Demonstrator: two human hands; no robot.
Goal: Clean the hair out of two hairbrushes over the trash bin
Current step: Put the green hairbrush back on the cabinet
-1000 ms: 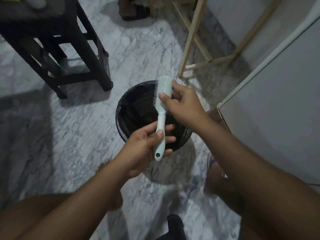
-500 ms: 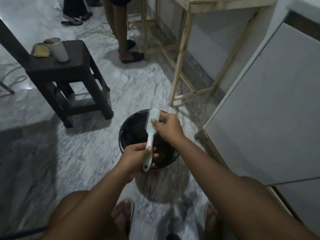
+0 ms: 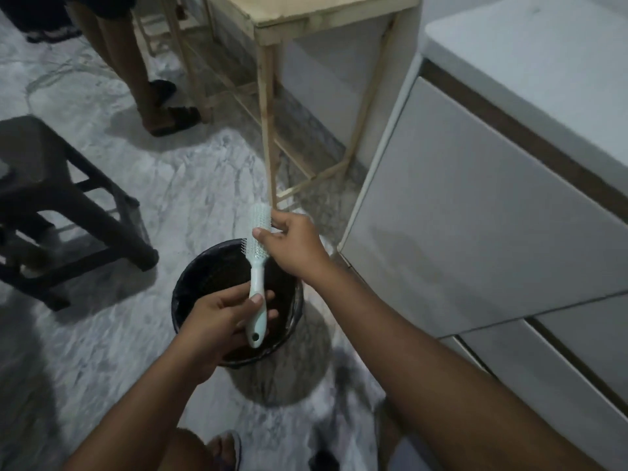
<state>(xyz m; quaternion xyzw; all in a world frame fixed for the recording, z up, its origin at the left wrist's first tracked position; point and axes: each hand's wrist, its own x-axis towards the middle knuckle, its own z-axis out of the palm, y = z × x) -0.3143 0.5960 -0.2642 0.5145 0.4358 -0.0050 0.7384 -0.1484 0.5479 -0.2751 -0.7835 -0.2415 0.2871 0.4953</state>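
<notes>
A pale mint hairbrush [image 3: 257,270] stands nearly upright over the black trash bin [image 3: 190,283] on the marble floor. My left hand [image 3: 221,317] grips the lower handle, thumb pressed on its front. My right hand [image 3: 294,248] pinches the brush head with thumb and fingers, on the side away from the bristles. The bristles face left. Any hair on the brush is too small to make out. A second hairbrush is not in view.
A dark stool [image 3: 51,205] stands left of the bin. A light wooden table frame [image 3: 272,96] rises behind it. White cabinets [image 3: 475,215] fill the right side. Another person's legs in sandals [image 3: 159,107] stand at the back left. My sandalled feet [image 3: 224,450] are below.
The view has tilted upward, so more of the room shows. Both hands keep the same hold on the brush, which has risen slightly relative to the bin.
</notes>
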